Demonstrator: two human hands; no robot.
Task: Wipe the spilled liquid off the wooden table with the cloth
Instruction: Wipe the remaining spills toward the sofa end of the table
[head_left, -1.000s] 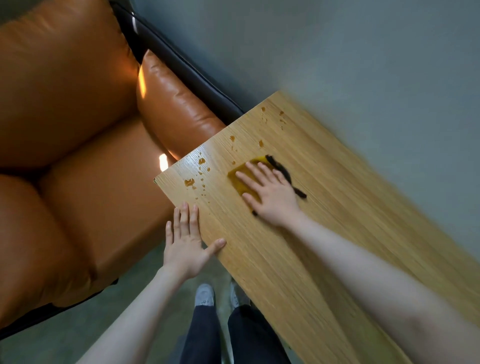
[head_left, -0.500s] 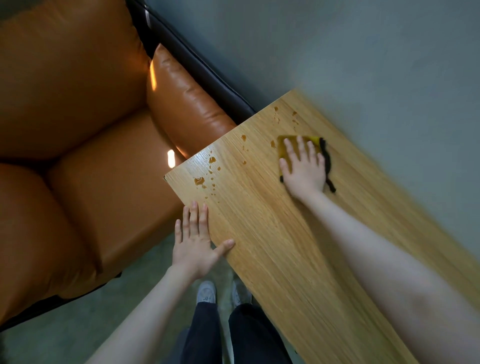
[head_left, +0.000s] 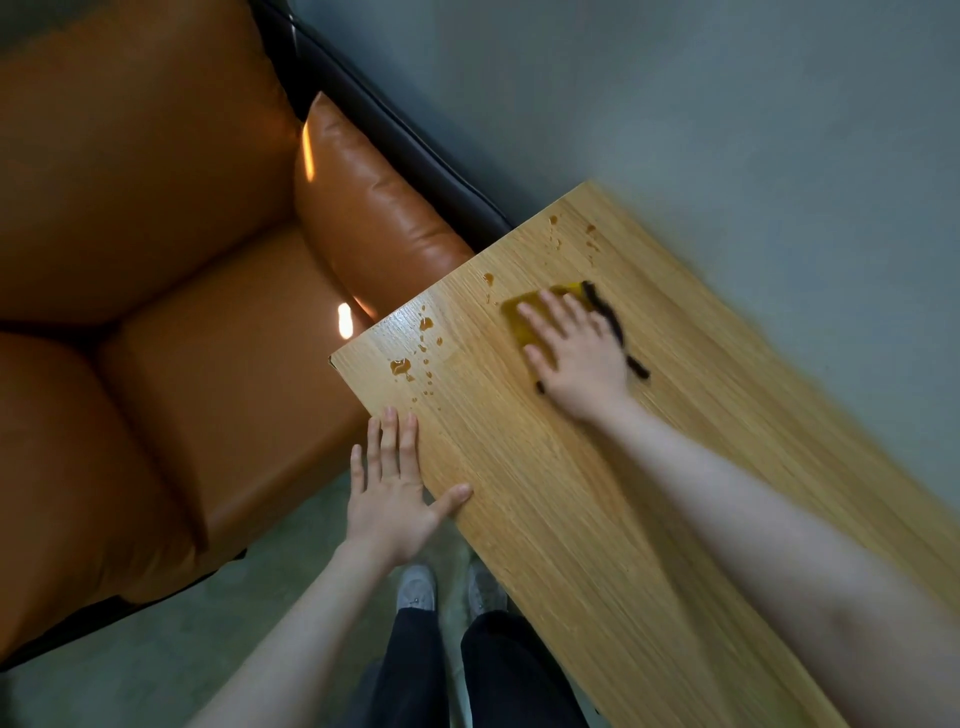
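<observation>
My right hand (head_left: 579, 358) slid the cloth (head_left: 540, 312) back from the table's (head_left: 597, 545) far corner, fingers flat on it, left hand (head_left: 392, 493) relaxed at the near edge; press evenly toward the drops (head_left: 402, 367).

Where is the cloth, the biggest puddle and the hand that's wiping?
cloth (head_left: 522, 323), head view, yellow edge beside the fingers
biggest puddle (head_left: 401, 367), head view, its middle
right hand (head_left: 584, 358), head view, back of hand
</observation>
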